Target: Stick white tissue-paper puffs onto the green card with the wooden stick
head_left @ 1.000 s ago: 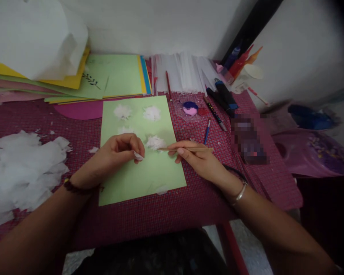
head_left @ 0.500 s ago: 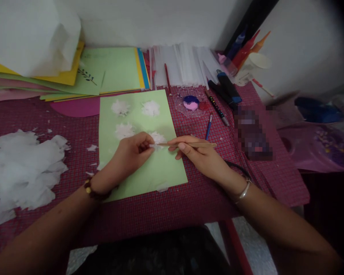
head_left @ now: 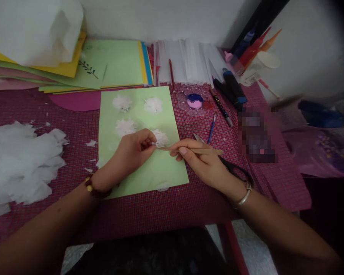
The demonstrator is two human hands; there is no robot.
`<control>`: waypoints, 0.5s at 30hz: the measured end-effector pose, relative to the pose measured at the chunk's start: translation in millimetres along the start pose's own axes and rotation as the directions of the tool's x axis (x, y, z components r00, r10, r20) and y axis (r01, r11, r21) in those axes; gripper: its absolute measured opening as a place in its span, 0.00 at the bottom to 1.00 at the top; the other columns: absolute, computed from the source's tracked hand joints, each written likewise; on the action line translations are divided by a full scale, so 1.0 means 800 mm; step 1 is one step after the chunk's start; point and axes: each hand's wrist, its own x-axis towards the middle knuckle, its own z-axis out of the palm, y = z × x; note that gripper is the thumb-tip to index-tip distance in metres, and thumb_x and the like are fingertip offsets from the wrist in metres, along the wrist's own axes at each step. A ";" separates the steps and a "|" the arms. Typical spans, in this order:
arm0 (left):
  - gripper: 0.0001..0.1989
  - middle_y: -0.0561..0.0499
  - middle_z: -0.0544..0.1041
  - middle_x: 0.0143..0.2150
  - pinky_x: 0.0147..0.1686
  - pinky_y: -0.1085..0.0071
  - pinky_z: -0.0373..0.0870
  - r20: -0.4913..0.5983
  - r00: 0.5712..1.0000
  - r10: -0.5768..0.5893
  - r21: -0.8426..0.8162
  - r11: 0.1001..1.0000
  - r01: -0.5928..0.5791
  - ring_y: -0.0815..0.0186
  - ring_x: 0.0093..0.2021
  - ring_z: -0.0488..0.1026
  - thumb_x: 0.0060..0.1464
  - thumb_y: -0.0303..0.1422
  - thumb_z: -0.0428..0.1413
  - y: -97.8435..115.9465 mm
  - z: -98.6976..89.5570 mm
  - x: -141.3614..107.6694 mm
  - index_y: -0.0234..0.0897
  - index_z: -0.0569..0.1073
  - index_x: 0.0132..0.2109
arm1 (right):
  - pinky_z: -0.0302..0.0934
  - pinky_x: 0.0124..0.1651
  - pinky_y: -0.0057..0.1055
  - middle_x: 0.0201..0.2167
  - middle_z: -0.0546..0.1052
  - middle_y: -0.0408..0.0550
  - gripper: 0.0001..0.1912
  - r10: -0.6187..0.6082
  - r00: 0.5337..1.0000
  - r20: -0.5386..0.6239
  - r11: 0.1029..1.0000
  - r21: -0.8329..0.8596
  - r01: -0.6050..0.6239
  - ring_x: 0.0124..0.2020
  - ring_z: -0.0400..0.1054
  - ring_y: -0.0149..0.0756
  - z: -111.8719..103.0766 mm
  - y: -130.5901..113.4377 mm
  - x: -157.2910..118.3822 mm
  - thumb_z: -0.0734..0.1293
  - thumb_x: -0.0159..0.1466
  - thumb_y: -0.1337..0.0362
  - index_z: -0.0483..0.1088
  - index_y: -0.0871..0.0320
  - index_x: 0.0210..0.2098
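On a tabletop (head_left: 166, 214) covered with red-checked woven cloth lay an upright rectangular sheet of pale green card (head_left: 149, 172), smooth and matte. Four fluffy white tufts of torn tissue sat on its upper half — two near the top edge (head_left: 153, 105), one at mid-left (head_left: 124, 126) and one at mid-right (head_left: 161, 137). The left hand (head_left: 132, 151) rested on the card with fingers curled, thumb and forefinger pinched on a small white scrap of tissue (head_left: 154, 143) just beside the mid-right tuft. The right hand (head_left: 205, 162) was closed around a thin wooden stick (head_left: 199, 151), held nearly level, its pointed tip touching the lower edge of that same tuft. A ragged heap of white tissue pieces (head_left: 20, 160) lay at the far left, well apart from the card. Behind the card were stacked coloured sheets (head_left: 117, 65), a fan of white paper strips (head_left: 189, 61) and a clear round palette (head_left: 195, 102) with blue, pink and red paint — a blue-handled brush (head_left: 211, 129) just beside it.
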 end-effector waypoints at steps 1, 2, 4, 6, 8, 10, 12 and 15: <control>0.02 0.54 0.72 0.27 0.29 0.72 0.64 -0.002 1.000 0.003 -0.001 1.000 -0.003 0.69 0.27 0.68 0.51 0.31 0.56 0.000 0.000 0.000 0.37 0.71 0.34 | 0.67 0.40 0.32 0.37 0.79 0.46 0.12 -0.015 1.000 0.006 0.999 -0.028 0.015 0.38 0.72 0.33 0.000 0.000 0.000 0.60 0.70 0.62 0.75 0.55 0.43; 0.02 0.54 0.72 0.27 0.29 0.72 0.64 -0.007 1.000 0.005 -0.003 1.000 -0.005 0.69 0.27 0.68 0.52 0.31 0.56 -0.001 0.001 0.000 0.37 0.71 0.34 | 0.67 0.40 0.33 0.38 0.79 0.46 0.11 -0.034 0.999 0.012 0.998 -0.055 0.034 0.38 0.72 0.33 0.000 -0.001 0.000 0.60 0.70 0.62 0.75 0.55 0.44; 0.02 0.54 0.72 0.26 0.28 0.72 0.64 -0.018 1.000 0.006 -0.014 1.000 -0.007 0.69 0.27 0.67 0.52 0.30 0.56 -0.003 0.001 0.000 0.38 0.71 0.33 | 0.67 0.42 0.33 0.39 0.79 0.45 0.11 -0.084 0.996 0.017 0.991 -0.099 0.085 0.38 0.72 0.32 0.001 -0.001 -0.002 0.60 0.70 0.64 0.74 0.54 0.45; 0.01 0.55 0.71 0.25 0.27 0.72 0.62 -0.018 1.000 0.008 -0.029 1.000 -0.009 0.70 0.26 0.66 0.52 0.30 0.57 -0.004 0.002 -0.001 0.38 0.71 0.33 | 0.66 0.42 0.33 0.40 0.79 0.45 0.11 -0.123 0.992 0.009 0.984 -0.128 0.123 0.38 0.72 0.32 0.001 -0.002 -0.003 0.61 0.70 0.65 0.74 0.53 0.45; 0.02 0.55 0.70 0.24 0.26 0.72 0.61 -0.016 1.000 0.013 -0.042 0.999 -0.013 0.70 0.25 0.65 0.51 0.30 0.57 -0.006 0.003 -0.001 0.38 0.71 0.32 | 0.66 0.43 0.33 0.39 0.79 0.44 0.10 -0.124 0.992 -0.012 0.983 -0.140 0.121 0.38 0.71 0.32 0.001 -0.002 -0.005 0.61 0.70 0.66 0.74 0.53 0.45; 0.01 0.55 0.70 0.24 0.26 0.72 0.61 -0.013 1.000 0.011 -0.044 0.999 -0.012 0.70 0.25 0.65 0.51 0.30 0.57 -0.006 0.003 -0.001 0.38 0.71 0.32 | 0.66 0.42 0.34 0.38 0.78 0.44 0.11 -0.101 0.994 -0.032 0.987 -0.130 0.096 0.38 0.71 0.33 0.001 -0.003 -0.007 0.61 0.70 0.66 0.74 0.53 0.46; 0.01 0.55 0.70 0.24 0.26 0.72 0.61 -0.019 1.000 0.006 -0.040 0.999 -0.007 0.70 0.25 0.65 0.51 0.30 0.57 -0.006 0.004 0.000 0.37 0.71 0.32 | 0.66 0.41 0.34 0.37 0.78 0.44 0.11 -0.087 0.995 -0.049 0.992 -0.100 0.082 0.37 0.71 0.33 0.000 -0.004 -0.009 0.60 0.70 0.65 0.74 0.53 0.46; 0.01 0.54 0.71 0.24 0.27 0.72 0.61 -0.023 1.000 -0.010 -0.041 0.999 0.009 0.69 0.25 0.66 0.51 0.30 0.56 -0.006 0.005 0.001 0.37 0.72 0.33 | 0.65 0.40 0.33 0.36 0.78 0.44 0.11 -0.100 0.994 -0.044 0.992 -0.081 0.096 0.37 0.71 0.33 0.001 -0.006 -0.011 0.60 0.70 0.66 0.74 0.53 0.45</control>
